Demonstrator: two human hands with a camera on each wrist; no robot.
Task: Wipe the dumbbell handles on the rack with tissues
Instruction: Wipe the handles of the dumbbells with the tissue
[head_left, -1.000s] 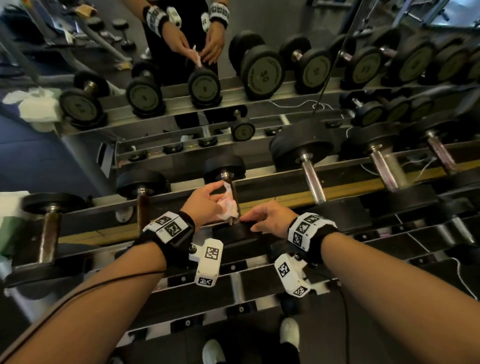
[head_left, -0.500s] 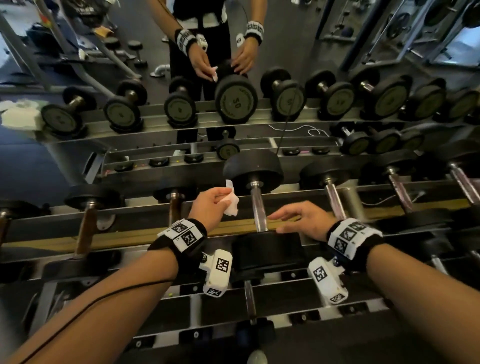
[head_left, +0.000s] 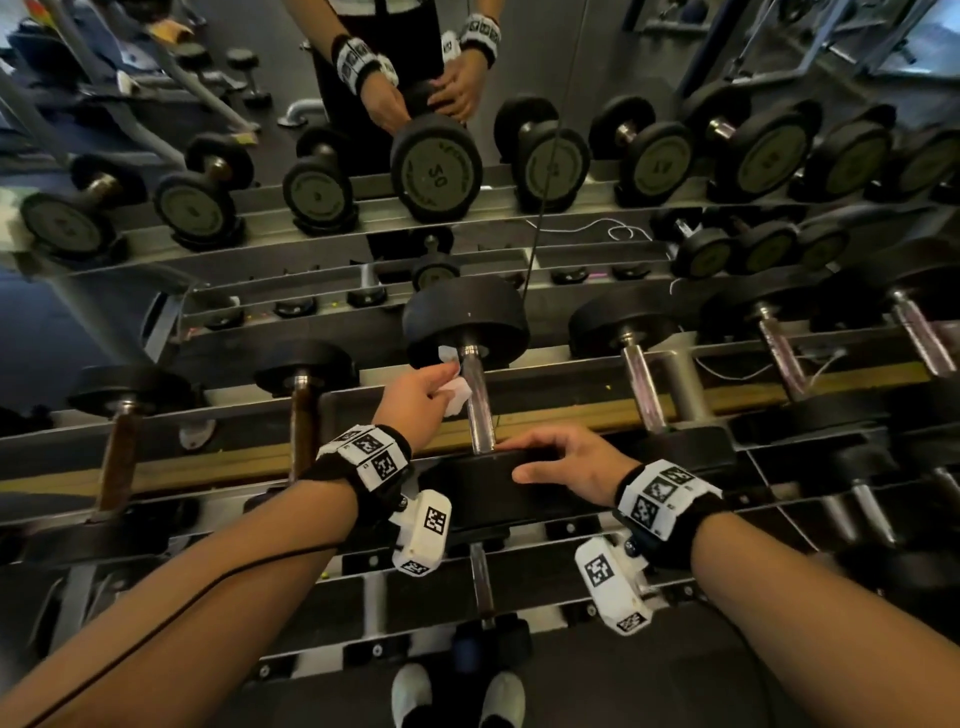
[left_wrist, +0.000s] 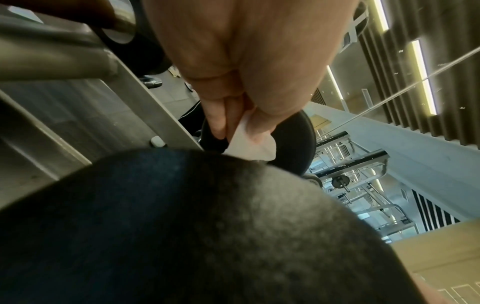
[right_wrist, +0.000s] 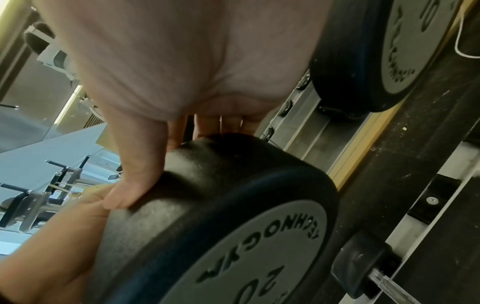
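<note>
A large black dumbbell lies on the rack (head_left: 561, 415) in front of me, its chrome handle (head_left: 479, 410) running away from me. My left hand (head_left: 423, 397) pinches a white tissue (head_left: 457, 392) and holds it against the left side of that handle, near the far head (head_left: 465, 319). In the left wrist view the tissue (left_wrist: 249, 142) sits between thumb and fingers of my left hand (left_wrist: 239, 92). My right hand (head_left: 566, 462) rests on top of the near head (head_left: 483, 493), fingers spread and relaxed; the right wrist view shows the fingers (right_wrist: 130, 189) draped over that head (right_wrist: 233, 216).
More dumbbells sit in the same row, left (head_left: 298, 410) and right (head_left: 641, 384). A mirror behind the rack reflects an upper row of dumbbells (head_left: 436, 166) and my arms. A lower tier (head_left: 480, 577) holds smaller dumbbells. My shoes (head_left: 410, 693) show below.
I stepped right from a smaller dumbbell to the larger one. My left hand brought the tissue up against its handle, and my right hand settled on its near head.
</note>
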